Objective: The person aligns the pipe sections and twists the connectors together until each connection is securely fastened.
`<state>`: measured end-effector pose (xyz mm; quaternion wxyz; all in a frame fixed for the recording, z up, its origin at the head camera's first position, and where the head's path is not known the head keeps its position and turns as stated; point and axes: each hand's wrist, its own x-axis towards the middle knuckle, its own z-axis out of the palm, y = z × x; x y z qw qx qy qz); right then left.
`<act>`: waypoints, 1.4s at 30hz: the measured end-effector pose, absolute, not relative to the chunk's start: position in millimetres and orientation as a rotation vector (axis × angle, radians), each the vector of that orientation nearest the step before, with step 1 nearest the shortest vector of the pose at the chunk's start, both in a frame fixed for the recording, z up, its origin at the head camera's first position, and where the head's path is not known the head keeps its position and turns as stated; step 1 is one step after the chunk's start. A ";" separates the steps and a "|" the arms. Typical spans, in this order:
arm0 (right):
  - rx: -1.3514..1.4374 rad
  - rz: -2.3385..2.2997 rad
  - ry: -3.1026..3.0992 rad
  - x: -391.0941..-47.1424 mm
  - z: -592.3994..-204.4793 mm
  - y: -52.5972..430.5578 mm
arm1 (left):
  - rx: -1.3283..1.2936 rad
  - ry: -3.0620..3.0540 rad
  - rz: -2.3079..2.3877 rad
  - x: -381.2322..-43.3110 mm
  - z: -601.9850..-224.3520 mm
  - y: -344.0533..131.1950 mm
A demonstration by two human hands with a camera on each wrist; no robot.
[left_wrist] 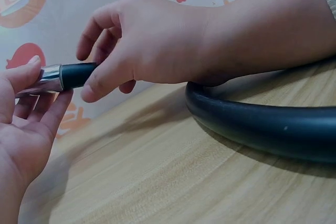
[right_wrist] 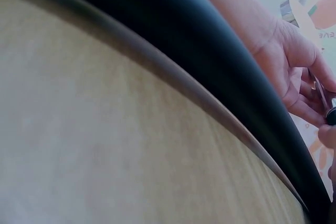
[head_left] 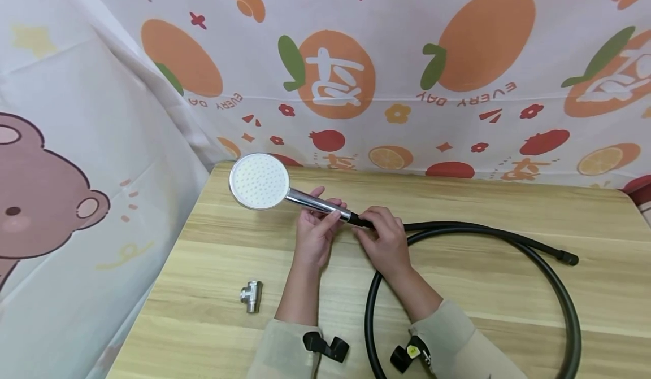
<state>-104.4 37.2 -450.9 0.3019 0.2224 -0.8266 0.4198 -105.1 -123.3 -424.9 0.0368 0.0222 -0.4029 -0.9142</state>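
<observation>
A shower head [head_left: 259, 181] with a round white face and chrome handle is held above the table, its face turned up. My left hand [head_left: 316, 232] grips the lower chrome handle [left_wrist: 51, 80] between thumb and fingers. Against the handle's end sits the black end fitting [left_wrist: 77, 75] of a shower hose. My right hand [head_left: 386, 240] pinches this fitting with thumb and fingers, also seen from the side as the right hand [left_wrist: 136, 45] in the left wrist view. From there the black hose [head_left: 569, 311] loops across the table, filling much of the right wrist view.
A small metal tee fitting [head_left: 251, 296] lies on the wooden table [head_left: 203, 266], left of my left forearm. The hose's other end [head_left: 567, 257] rests at the right. A fruit-patterned cloth [head_left: 407, 113] hangs behind the table, and a bear-printed cloth [head_left: 102, 142] hangs at the left.
</observation>
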 end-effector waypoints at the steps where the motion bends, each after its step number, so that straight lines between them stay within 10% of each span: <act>1: 0.589 1.112 -2.186 -104.4 -451.1 36.9 | 0.073 -1.233 -2.807 -104.7 -425.0 -123.7; 42: 0.514 1.149 -2.195 -104.7 -450.7 36.3 | 0.028 -1.259 -2.801 -105.8 -428.6 -121.1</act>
